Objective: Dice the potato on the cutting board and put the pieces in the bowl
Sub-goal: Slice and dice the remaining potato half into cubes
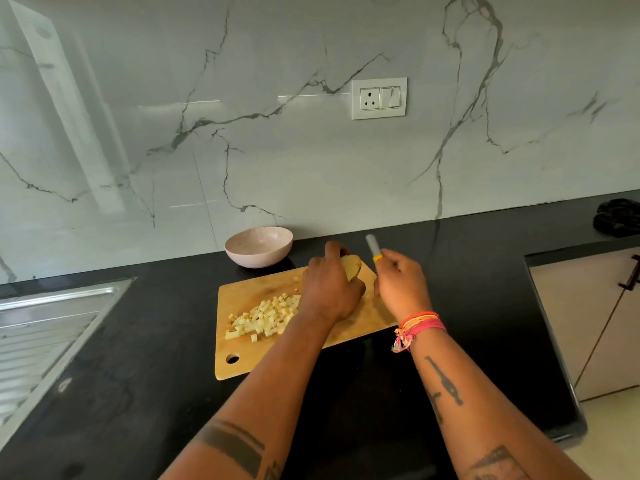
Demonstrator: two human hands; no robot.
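Now, from the left: a steel sink [52,327] is set in the black table [138,393]. Near the back edge stands a pink bowl [259,250]. The cutting board [242,358] carries potato cubes [265,317]. The left hand [330,289] grips the uncut potato piece [352,266] at the board's far edge. The right hand [401,285] has its fingers closed around a knife [374,249], blade pointing up.

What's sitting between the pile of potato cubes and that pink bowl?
Head view: only bare cutting board, then black counter, lies between the cubes and the bowl.
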